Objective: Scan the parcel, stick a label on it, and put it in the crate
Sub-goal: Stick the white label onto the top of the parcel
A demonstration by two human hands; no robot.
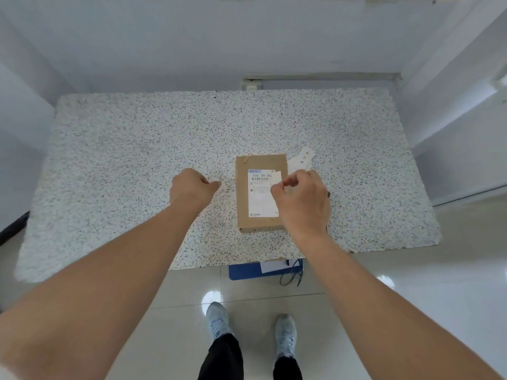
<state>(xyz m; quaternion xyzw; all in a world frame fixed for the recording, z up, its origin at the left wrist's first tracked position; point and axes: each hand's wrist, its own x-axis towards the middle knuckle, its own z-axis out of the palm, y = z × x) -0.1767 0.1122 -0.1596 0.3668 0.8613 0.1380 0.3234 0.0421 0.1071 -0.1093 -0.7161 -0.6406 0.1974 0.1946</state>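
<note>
A flat brown cardboard parcel [242,193] lies on the speckled table [123,160], right of centre. A white shipping label with a barcode [259,198] is stuck on its top. My right hand [304,204] hovers over the parcel's right edge, its fingers pinched on a small white label [275,178] held over the shipping label. My left hand [192,187] rests left of the parcel with the fingers curled shut and nothing visible in them. A strip of white labels [301,159] lies just beyond my right hand. No scanner is visible.
A blue crate [244,271] sits on the floor under the table's near edge, with white paper and a black cable in it. My feet [219,319] stand on glossy tiles. White walls close in behind and to both sides.
</note>
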